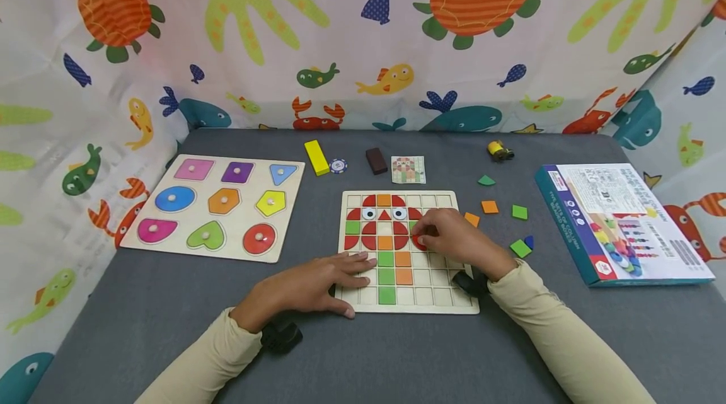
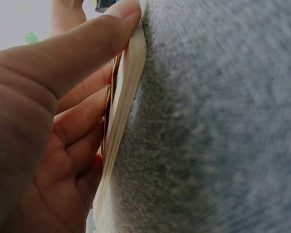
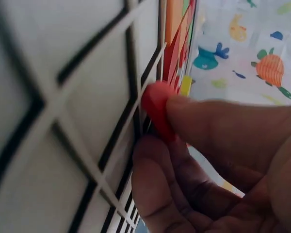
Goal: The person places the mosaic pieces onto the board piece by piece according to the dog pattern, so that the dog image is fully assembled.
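A square wooden grid board [image 1: 431, 298] lies on the grey tabletop, partly filled with red, orange, green and eye-printed pieces. Over its right part, my right hand [image 1: 454, 235] pinches a red piece [image 3: 157, 104] between thumb and fingers, right at the grid's dividers in the right wrist view. My left hand [image 1: 323, 281] rests on the board's left side with fingers spread over the cells. Its thumb [image 2: 87, 53] lies along the near wooden edge in the left wrist view. Green tiles [image 1: 386, 276] and orange tiles [image 1: 403, 259] form columns below the red pieces.
Loose orange [image 1: 489, 207] and green tiles [image 1: 519, 212] lie right of the board, before a boxed set [image 1: 635, 227]. A shape puzzle [image 1: 227, 171] is at left. Behind stand a yellow block [image 1: 316, 158], poker chip [image 1: 338, 166], brown block [image 1: 376, 161], picture card [image 1: 408, 169] and toy [image 1: 500, 150].
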